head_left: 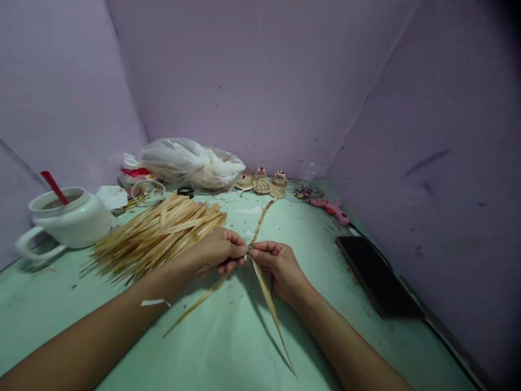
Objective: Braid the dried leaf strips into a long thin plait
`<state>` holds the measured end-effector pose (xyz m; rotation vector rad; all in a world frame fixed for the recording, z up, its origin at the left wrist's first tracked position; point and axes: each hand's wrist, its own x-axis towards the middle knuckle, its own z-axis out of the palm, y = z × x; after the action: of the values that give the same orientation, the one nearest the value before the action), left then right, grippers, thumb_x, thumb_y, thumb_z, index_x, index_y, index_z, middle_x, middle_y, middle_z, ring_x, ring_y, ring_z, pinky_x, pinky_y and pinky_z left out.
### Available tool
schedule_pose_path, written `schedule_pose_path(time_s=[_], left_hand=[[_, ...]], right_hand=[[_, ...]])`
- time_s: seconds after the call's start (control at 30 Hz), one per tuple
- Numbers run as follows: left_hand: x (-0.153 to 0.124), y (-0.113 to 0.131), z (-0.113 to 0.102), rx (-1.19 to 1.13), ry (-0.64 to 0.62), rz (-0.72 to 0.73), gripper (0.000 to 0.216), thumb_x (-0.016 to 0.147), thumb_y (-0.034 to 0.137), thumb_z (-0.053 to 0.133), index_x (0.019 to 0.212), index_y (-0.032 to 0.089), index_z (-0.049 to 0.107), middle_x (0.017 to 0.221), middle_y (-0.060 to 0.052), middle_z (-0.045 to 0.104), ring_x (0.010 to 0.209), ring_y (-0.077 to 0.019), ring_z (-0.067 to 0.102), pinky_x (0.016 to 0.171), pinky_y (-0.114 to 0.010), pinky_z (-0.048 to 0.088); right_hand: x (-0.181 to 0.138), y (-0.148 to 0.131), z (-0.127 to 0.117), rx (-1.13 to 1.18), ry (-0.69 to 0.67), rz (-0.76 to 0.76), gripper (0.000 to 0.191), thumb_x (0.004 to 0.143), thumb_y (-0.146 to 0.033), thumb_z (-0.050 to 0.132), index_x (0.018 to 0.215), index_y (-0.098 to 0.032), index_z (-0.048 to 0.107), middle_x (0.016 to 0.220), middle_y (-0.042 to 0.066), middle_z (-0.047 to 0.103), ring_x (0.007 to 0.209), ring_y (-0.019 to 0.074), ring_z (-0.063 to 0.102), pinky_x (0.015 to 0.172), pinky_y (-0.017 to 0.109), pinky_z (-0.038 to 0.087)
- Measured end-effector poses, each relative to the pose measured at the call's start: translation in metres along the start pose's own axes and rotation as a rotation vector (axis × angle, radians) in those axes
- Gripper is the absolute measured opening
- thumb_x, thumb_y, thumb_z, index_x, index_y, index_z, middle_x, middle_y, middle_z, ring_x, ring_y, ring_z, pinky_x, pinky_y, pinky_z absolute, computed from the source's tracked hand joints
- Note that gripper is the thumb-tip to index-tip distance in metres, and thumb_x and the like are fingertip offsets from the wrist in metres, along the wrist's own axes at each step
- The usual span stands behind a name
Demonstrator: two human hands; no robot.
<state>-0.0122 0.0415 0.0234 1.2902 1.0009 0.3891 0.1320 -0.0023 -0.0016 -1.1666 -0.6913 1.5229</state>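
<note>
My left hand (220,251) and my right hand (280,265) meet at the middle of a pale green table (228,347), both pinching a braided straw strip (261,220). The plaited part runs away from my fingers toward the back of the table. Two loose flat strands (268,298) hang from the pinch toward me, one to the left and one to the right. Both hands have their fingers closed on the strip where the braid ends.
A pile of dry straw strips (158,233) lies left of my hands. A white pot with a red spoon (69,220) stands far left. At the back are a plastic bag (191,163), scissors (186,190), small woven shoes (262,183) and a pink glue gun (331,208). A dark flat board (376,274) lies at right.
</note>
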Motion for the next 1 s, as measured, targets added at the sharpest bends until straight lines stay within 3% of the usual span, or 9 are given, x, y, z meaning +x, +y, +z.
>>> schedule_pose_path(time_s=[0.13,0.23,0.33,0.57,0.73,1.0], left_hand=[[0.003,-0.002,0.000,-0.012,-0.012,0.023,0.017,0.067,0.028,0.053,0.074,0.013,0.054,0.051,0.002,0.056,0.030,-0.0039,0.040,0.028,-0.015,0.025],[0.003,-0.001,0.000,-0.019,-0.047,0.021,0.017,0.064,0.029,0.056,0.063,0.012,0.053,0.047,0.002,0.053,0.029,-0.0034,0.038,0.028,-0.015,0.025],[0.001,0.001,0.001,-0.024,0.012,-0.037,0.016,0.060,0.027,0.058,0.058,0.014,0.050,0.042,0.004,0.050,0.027,-0.0030,0.035,0.027,-0.015,0.021],[0.000,-0.001,0.006,0.071,0.085,-0.049,0.010,0.056,0.023,0.055,0.058,0.015,0.049,0.039,0.005,0.048,0.027,-0.0028,0.030,0.029,-0.016,0.016],[-0.004,0.004,0.012,0.147,0.095,-0.026,0.010,0.057,0.023,0.049,0.052,0.014,0.049,0.038,0.005,0.043,0.028,-0.0034,0.028,0.033,-0.018,0.017],[0.005,-0.006,0.009,0.352,0.139,0.051,0.012,0.052,0.019,0.048,0.041,0.014,0.044,0.036,0.006,0.031,0.037,-0.0043,0.022,0.040,-0.022,0.014]], right_hand=[[-0.001,-0.006,0.000,0.033,-0.025,0.047,0.030,0.040,-0.018,0.078,0.061,-0.011,0.057,0.046,-0.001,0.059,0.036,0.0040,0.045,0.037,0.016,0.028],[-0.001,-0.009,-0.001,0.054,-0.046,0.089,0.030,0.041,-0.018,0.077,0.061,-0.012,0.056,0.044,-0.002,0.058,0.031,0.0015,0.038,0.034,0.016,0.023],[-0.001,-0.009,-0.003,0.038,-0.077,0.098,0.029,0.042,-0.019,0.076,0.062,-0.012,0.056,0.047,-0.001,0.060,0.031,0.0010,0.037,0.033,0.015,0.020],[-0.002,-0.006,-0.003,-0.111,-0.067,0.028,0.027,0.041,-0.019,0.076,0.058,-0.011,0.058,0.048,0.000,0.061,0.041,0.0058,0.049,0.041,0.017,0.032],[-0.001,-0.008,-0.002,-0.172,0.016,-0.007,0.026,0.039,-0.017,0.075,0.057,-0.012,0.057,0.047,0.000,0.060,0.043,0.0079,0.051,0.045,0.020,0.036],[0.000,0.005,-0.003,-0.568,-0.040,-0.237,0.007,0.058,-0.019,0.060,0.060,-0.012,0.060,0.055,0.002,0.061,0.048,0.0092,0.050,0.048,0.021,0.036]])
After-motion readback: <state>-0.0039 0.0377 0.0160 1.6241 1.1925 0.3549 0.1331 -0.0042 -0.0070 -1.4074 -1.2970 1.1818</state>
